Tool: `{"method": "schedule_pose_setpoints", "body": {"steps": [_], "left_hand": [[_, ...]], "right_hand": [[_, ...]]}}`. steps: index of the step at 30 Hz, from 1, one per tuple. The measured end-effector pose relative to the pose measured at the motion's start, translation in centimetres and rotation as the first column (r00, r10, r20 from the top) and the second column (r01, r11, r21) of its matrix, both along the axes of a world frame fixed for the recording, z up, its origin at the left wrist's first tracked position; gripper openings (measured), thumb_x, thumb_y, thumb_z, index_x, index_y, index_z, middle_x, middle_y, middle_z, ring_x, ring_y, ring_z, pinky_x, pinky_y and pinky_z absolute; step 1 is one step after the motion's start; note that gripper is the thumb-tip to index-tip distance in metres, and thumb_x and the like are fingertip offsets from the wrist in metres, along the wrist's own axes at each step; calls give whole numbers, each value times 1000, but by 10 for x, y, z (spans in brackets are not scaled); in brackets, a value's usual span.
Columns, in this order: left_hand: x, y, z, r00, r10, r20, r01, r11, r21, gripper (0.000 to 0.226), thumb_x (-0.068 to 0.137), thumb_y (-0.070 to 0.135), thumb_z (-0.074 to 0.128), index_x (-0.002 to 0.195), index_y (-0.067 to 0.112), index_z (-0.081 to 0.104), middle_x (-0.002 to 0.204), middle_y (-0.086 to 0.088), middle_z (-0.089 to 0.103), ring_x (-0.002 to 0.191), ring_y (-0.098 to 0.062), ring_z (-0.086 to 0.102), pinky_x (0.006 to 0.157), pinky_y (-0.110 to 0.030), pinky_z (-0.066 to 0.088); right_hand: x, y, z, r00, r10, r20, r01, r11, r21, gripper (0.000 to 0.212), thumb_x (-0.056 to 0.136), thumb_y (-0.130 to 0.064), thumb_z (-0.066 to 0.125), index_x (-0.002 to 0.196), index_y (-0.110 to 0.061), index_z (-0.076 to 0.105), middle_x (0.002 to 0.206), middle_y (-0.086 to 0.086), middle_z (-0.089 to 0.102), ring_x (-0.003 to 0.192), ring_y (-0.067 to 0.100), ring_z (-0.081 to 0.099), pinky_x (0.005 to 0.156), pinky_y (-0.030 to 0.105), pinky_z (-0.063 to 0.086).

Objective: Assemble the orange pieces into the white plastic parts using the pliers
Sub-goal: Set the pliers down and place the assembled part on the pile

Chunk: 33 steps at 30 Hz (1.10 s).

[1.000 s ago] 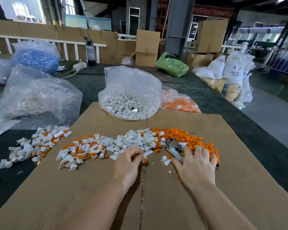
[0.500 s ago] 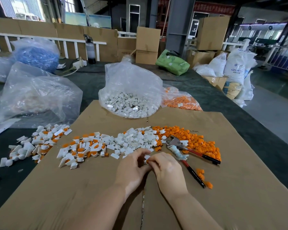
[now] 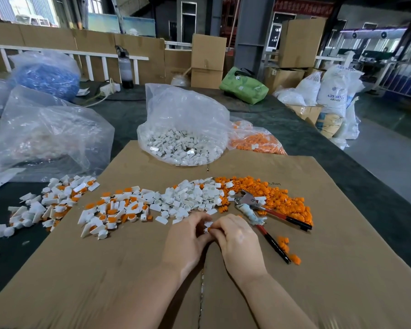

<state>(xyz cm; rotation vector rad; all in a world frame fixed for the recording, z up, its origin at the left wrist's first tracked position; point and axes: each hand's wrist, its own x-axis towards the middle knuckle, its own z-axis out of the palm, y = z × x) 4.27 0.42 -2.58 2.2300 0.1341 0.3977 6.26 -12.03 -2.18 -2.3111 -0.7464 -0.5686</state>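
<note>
Your curled fingers (image 3: 201, 222) hide most of the small white part (image 3: 208, 224) pinched between both hands, so how any orange piece sits in it cannot be told. The cardboard sheet (image 3: 342, 269) runs off the bottom edge.

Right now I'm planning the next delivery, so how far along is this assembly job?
Done: a spread of white parts with orange inserts. In hand: left hand and right hand pinch a white part with an orange piece; the pliers lie unused. Left: loose white parts, loose orange pieces and two bags, so plenty.
</note>
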Motion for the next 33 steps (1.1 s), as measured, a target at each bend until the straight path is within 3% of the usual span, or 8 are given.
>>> {"method": "schedule_pose_setpoints", "body": {"steps": [5, 11, 14, 20, 26, 30, 33], "left_hand": [[-1, 0, -1, 1000, 0, -23, 1, 999, 47, 26, 79, 27, 73, 104, 26, 66, 86, 12, 64, 74, 1, 53, 63, -3, 37], [-2, -2, 1, 999, 18, -33, -17, 999, 33, 22, 79, 25, 73, 99, 26, 65, 76, 18, 55, 69, 8, 50, 63, 0, 35], [-2, -1, 2, 999, 31, -44, -33, 999, -40, 22, 76, 22, 76, 94, 26, 65, 75, 14, 58, 68, 3, 52, 61, -2, 37], [-2, 4, 4, 999, 10, -34, -17, 981, -194, 29, 73, 17, 79, 94, 30, 64, 82, 8, 65, 73, 2, 57, 64, -3, 40], [-2, 4, 2, 999, -20, -43, 12, 987, -163, 27, 74, 17, 78, 98, 23, 68, 86, 7, 67, 78, -1, 59, 67, -6, 42], [-3, 3, 3, 998, -44, -46, 34, 979, -201, 27, 70, 15, 80, 93, 21, 68, 82, 4, 67, 71, 3, 57, 62, -6, 41], [-3, 3, 4, 999, -25, -45, 16, 980, -197, 28, 71, 16, 80, 95, 21, 67, 82, 6, 67, 71, 4, 57, 63, -5, 40]], "right_hand": [[-2, 2, -1, 998, -25, 50, 29, 996, -81, 19, 70, 1, 78, 70, -7, 60, 70, 3, 60, 67, 21, 59, 62, 22, 41], [-4, 2, 0, 996, -61, 61, 67, 992, -103, 21, 69, -3, 80, 68, -8, 60, 67, 2, 59, 63, 21, 57, 60, 22, 39], [-4, 1, -1, 998, -52, 29, 53, 997, -57, 15, 72, -4, 78, 70, -8, 63, 70, 1, 61, 67, 22, 59, 59, 26, 45], [-1, -4, 0, 999, -3, -53, 7, 996, 88, 10, 77, -2, 73, 83, -9, 69, 83, -3, 65, 82, 15, 59, 73, 14, 40], [-2, -3, 0, 998, 55, -39, -53, 997, 52, 12, 79, 2, 67, 80, -10, 68, 83, -2, 62, 80, 16, 56, 71, 22, 43], [-2, -1, 2, 997, 69, -22, -68, 997, 34, 14, 82, 4, 63, 76, -9, 64, 80, -1, 59, 75, 19, 50, 61, 35, 47], [-1, -2, 2, 996, 70, -49, -67, 996, 52, 12, 84, 0, 63, 82, -11, 69, 85, -1, 62, 80, 19, 52, 67, 33, 48]]}}
